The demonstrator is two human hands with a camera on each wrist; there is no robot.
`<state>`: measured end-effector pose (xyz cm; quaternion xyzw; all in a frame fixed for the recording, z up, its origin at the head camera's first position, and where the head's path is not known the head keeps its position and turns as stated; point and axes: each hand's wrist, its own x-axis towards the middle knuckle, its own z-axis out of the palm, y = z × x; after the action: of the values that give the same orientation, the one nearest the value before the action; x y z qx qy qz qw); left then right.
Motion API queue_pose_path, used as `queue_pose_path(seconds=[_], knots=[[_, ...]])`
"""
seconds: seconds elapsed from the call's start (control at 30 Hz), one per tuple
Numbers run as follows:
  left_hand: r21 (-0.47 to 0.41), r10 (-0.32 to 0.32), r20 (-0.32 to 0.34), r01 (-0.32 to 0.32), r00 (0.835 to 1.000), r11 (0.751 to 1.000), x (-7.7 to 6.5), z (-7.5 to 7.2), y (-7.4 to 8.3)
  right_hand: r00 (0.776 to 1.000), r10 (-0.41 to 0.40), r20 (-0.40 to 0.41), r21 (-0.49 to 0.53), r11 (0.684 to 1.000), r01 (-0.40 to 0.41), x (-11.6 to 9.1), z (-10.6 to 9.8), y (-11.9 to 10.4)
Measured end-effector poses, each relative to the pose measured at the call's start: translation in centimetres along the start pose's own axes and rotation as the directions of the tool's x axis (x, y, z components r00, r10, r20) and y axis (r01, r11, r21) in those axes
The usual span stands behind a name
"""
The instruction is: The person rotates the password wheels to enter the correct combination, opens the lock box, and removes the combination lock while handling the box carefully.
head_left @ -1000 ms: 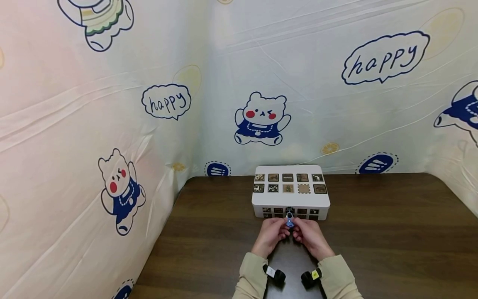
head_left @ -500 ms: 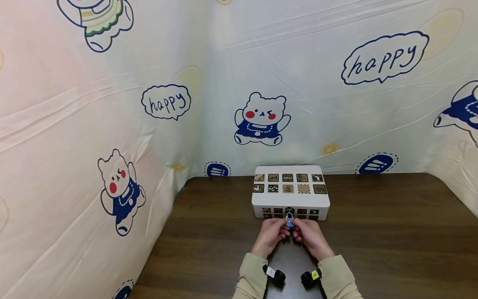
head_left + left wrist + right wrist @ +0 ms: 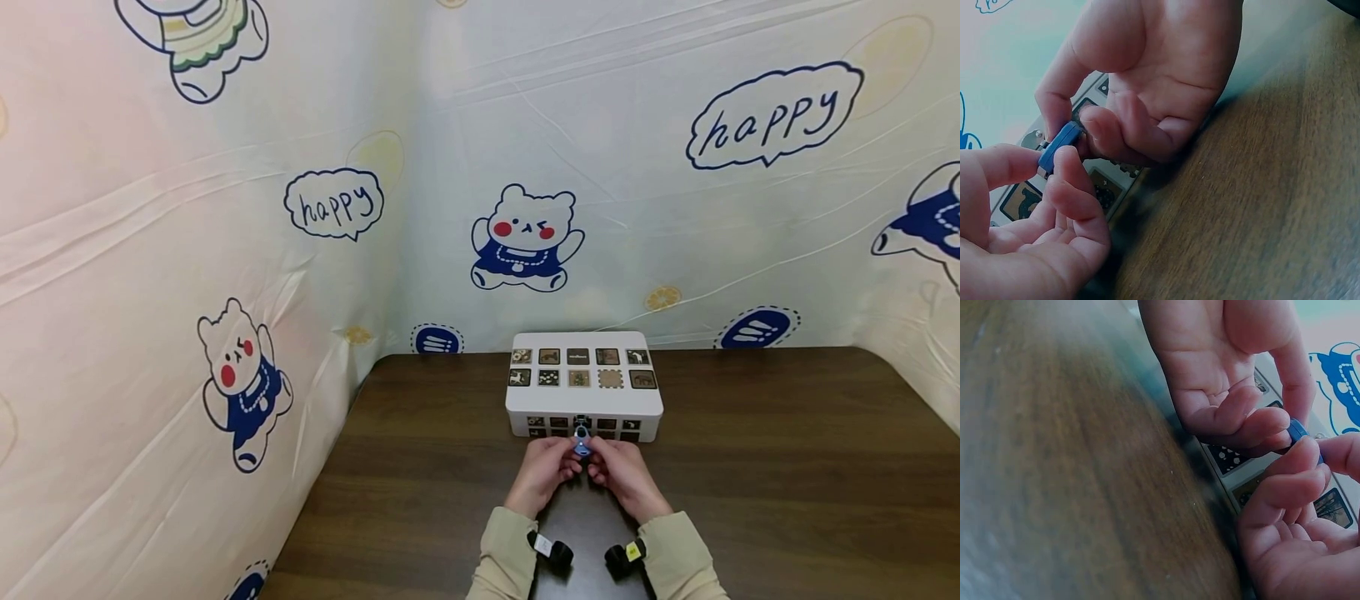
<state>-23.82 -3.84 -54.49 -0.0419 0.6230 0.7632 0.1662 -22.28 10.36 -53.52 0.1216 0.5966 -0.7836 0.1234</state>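
Observation:
A small blue padlock [image 3: 582,447] with a silver shackle sits right at the dark clasp [image 3: 582,422] on the front of a white box [image 3: 585,402]. My left hand [image 3: 542,473] pinches the padlock's left side between thumb and forefinger, its other fingers curled underneath. From the other side my right hand [image 3: 624,475] pinches it the same way. Seen edge-on in the left wrist view, the padlock [image 3: 1060,147] lies between both sets of fingertips. The right wrist view shows the padlock body [image 3: 1298,430] partly covered by fingers.
Square dark and tan pictures cover the box's lid and front. The box stands at the back of a brown wooden table [image 3: 420,467], close to a hanging cloth [image 3: 427,208] printed with bears. Black wrist cameras [image 3: 558,557] hang inside both cuffs.

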Motion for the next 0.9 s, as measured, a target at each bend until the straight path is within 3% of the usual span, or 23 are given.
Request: queue_pose_path(seconds=[0.37,0.9], knots=[[-0.005,0.007,-0.006,-0.007,1.000,1.000,-0.01,0.12,0.14,0.999,0.002,-0.033,0.042,0.999,-0.001,-0.12,-0.47,-0.51],[-0.018,-0.004,-0.005,0.004,1.000,1.000,-0.13,0.04,0.30,1.000,0.013,0.029,0.004,1.000,-0.013,-0.15,-0.83,-0.56]])
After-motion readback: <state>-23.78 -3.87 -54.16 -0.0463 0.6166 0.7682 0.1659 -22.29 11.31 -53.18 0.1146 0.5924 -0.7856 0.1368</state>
